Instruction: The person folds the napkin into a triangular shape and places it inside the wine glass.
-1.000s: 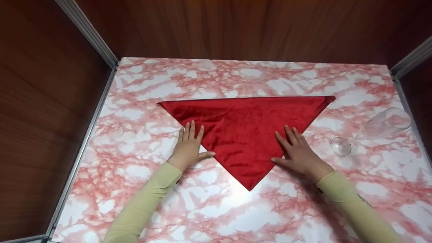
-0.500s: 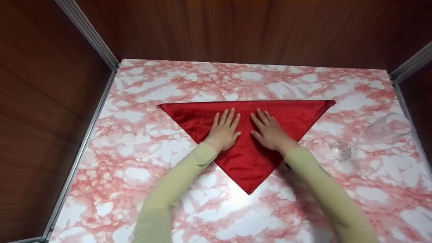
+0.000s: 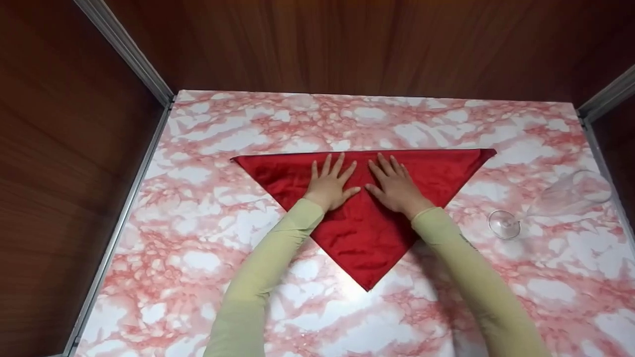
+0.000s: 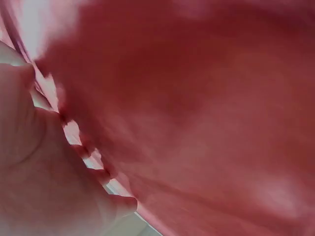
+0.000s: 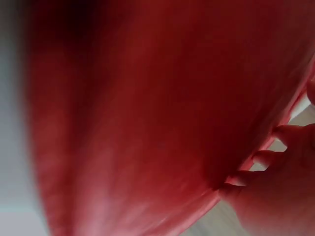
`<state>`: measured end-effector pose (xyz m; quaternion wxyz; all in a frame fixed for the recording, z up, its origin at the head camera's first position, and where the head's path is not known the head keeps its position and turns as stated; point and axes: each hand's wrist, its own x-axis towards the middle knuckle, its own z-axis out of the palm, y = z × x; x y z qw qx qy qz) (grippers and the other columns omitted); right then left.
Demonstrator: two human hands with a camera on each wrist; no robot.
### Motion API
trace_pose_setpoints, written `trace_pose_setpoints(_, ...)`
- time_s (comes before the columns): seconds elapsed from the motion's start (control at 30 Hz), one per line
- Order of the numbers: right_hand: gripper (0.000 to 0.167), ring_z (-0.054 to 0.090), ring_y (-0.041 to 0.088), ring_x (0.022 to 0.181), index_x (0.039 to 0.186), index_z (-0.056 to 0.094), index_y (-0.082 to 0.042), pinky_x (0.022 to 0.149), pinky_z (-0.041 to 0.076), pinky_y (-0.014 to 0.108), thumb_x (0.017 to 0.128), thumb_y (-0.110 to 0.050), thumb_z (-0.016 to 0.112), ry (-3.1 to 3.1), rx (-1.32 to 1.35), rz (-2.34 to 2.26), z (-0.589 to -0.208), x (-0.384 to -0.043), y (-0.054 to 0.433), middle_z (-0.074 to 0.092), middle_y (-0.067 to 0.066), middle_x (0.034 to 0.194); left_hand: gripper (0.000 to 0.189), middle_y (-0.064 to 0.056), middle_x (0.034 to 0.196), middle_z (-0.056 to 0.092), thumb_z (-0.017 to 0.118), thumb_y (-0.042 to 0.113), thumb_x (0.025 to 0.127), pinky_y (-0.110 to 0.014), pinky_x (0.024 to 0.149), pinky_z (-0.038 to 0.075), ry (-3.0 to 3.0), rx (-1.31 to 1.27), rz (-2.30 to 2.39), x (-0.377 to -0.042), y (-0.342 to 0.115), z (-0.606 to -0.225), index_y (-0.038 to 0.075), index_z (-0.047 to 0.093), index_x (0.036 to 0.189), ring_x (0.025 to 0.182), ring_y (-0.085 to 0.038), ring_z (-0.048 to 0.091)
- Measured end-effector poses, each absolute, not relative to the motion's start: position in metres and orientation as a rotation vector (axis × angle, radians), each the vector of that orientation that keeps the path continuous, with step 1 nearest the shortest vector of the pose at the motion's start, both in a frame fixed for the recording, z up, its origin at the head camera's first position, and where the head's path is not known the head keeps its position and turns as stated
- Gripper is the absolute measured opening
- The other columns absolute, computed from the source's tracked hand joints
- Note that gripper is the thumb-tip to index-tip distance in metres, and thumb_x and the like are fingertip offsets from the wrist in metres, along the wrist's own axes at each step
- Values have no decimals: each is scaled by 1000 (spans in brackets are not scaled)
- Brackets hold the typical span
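A red cloth (image 3: pixel 369 253), folded into a triangle, lies on the table with its long edge at the far side and a corner toward me. My left hand (image 3: pixel 330 183) rests on it left of the middle, fingers spread and straight. Just to its right, my right hand (image 3: pixel 394 186) lies on the cloth too, fingers extended, the two thumbs close together. Red fabric fills most of the left wrist view, where the left hand (image 4: pixel 54 162) shows at the lower left. In the right wrist view the right hand (image 5: pixel 275 182) touches the cloth at the lower right.
A clear stemmed glass (image 3: pixel 570 193) lies on its side at the right, its round foot (image 3: pixel 504 224) toward the cloth. The table (image 3: pixel 198 258) has a red and white marbled top. Brown wooden panels (image 3: pixel 347 44) with metal framing stand around it.
Both hands have moved inward and farther up from the cloth's slanted sides to its middle, ending close together. The cloth keeps its triangular shape; the camera view has shifted slightly.
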<state>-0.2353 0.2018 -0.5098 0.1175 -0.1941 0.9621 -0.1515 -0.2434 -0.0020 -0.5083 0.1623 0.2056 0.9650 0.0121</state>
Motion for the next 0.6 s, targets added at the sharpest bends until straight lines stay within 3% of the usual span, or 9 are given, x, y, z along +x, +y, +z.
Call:
trace_pose_setpoints(0.23,65,-2,43,141,152,20,-8,111,2,58,102,-44,38,2850,-477,-454,-511,-240,245,6,20,157,72,-6,159,-9,25,67,94,-60,110,0,2800,531,103,-243,-37,-510,33,3,154,143,-36,-9)
trace_pose_setpoints(0.6,72,-5,54,136,153,13,-5,107,0,66,101,-50,34,2898,-204,-493,-504,-240,322,3,31,153,77,-14,159,-4,31,66,94,-61,110,0,2872,344,222,-238,-131,-512,26,7,155,142,-40,-8)
